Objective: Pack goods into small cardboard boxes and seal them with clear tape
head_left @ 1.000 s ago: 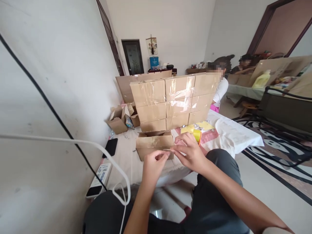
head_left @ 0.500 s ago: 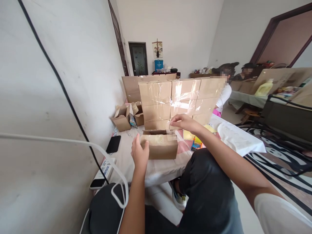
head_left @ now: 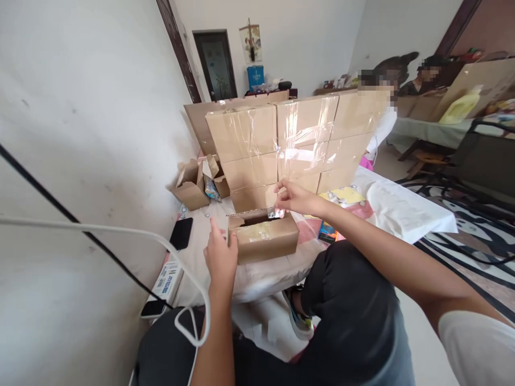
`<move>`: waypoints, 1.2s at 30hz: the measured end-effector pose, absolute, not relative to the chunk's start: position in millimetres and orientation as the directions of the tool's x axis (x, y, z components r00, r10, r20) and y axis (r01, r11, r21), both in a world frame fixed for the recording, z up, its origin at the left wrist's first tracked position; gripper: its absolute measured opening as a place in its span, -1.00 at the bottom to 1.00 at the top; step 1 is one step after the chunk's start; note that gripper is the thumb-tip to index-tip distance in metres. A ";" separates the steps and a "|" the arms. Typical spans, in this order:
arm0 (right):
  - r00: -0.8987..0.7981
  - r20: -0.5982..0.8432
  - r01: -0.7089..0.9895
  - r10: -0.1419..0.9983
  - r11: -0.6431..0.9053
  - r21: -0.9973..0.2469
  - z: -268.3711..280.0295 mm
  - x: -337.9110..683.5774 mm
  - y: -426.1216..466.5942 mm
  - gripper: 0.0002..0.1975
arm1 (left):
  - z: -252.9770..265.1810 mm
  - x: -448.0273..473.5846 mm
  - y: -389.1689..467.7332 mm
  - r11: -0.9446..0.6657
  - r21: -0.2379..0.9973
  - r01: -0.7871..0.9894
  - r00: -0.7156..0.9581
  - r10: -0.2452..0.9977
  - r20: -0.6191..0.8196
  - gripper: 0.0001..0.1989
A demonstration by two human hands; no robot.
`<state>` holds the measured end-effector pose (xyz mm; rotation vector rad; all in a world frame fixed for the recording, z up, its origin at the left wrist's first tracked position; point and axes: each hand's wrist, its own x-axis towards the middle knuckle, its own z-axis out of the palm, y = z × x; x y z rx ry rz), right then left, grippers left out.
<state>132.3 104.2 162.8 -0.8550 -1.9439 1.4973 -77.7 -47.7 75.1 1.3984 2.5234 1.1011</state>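
Note:
A small brown cardboard box (head_left: 265,244) lies on the table in front of me, its top partly open and shiny clear tape on its upper front edge. My left hand (head_left: 222,249) is at the box's left end, thumb against the front corner and fingers raised along the side, steadying it. Above the right rear of the opening, my right hand (head_left: 293,197) pinches what looks like a strip of clear tape (head_left: 276,213); the fingers partly cover it. Directly behind stands a wall of stacked, taped cardboard boxes (head_left: 257,134).
Two opened cartons with a shiny packet (head_left: 212,188) stand at the back left. A black phone (head_left: 181,233) and a white power strip (head_left: 166,281) lie along the left edge. White cable (head_left: 161,236) crosses the left side. A blue-orange item (head_left: 328,231) lies right of the box. Other people sit farther back.
My view has tilted down and shifted. My right hand has closed its fingers more and stays over the box's right rear. The box's left end remains at my left hand.

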 end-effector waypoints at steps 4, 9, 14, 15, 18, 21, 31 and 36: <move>-0.684 0.012 0.171 0.729 0.176 -0.969 153.3 126.7 100.0 -0.64 | 68.7 -71.5 -40.2 0.188 0.383 0.905 -0.361 0.816 0.452 -0.29; -0.629 -0.052 0.167 0.775 0.069 -0.984 134.8 140.4 97.0 -0.64 | 61.9 -72.5 -40.5 0.140 0.369 0.919 -0.287 0.879 0.381 -0.37; -0.507 -0.166 0.294 0.846 -0.011 -0.956 136.5 153.9 91.5 -0.33 | 60.8 -62.3 -47.6 0.124 0.356 0.926 -0.250 0.910 0.332 -0.50; -0.521 -0.172 0.325 0.836 0.007 -0.946 139.4 153.6 89.1 -0.19 | 60.7 -58.8 -48.5 0.130 0.343 0.930 -0.250 0.909 0.333 -0.51; -0.600 -0.148 0.380 0.786 0.117 -0.918 146.4 148.9 81.1 0.04 | 60.2 -50.0 -49.9 0.156 0.302 0.940 -0.261 0.901 0.347 -0.52; -0.592 -0.153 0.456 0.792 0.172 -0.873 144.8 142.6 77.2 0.00 | 59.6 -47.1 -49.9 0.167 0.275 0.947 -0.260 0.900 0.349 -0.52; -0.492 -0.251 0.663 0.834 0.172 -0.729 125.8 131.4 96.3 -0.08 | 56.6 -47.0 -49.1 0.160 0.267 0.950 -0.259 0.883 0.392 -0.54; -0.475 -0.201 0.732 0.857 0.258 -0.631 127.0 130.1 93.2 -0.08 | 56.5 -45.8 -49.4 0.162 0.272 0.949 -0.265 0.877 0.402 -0.55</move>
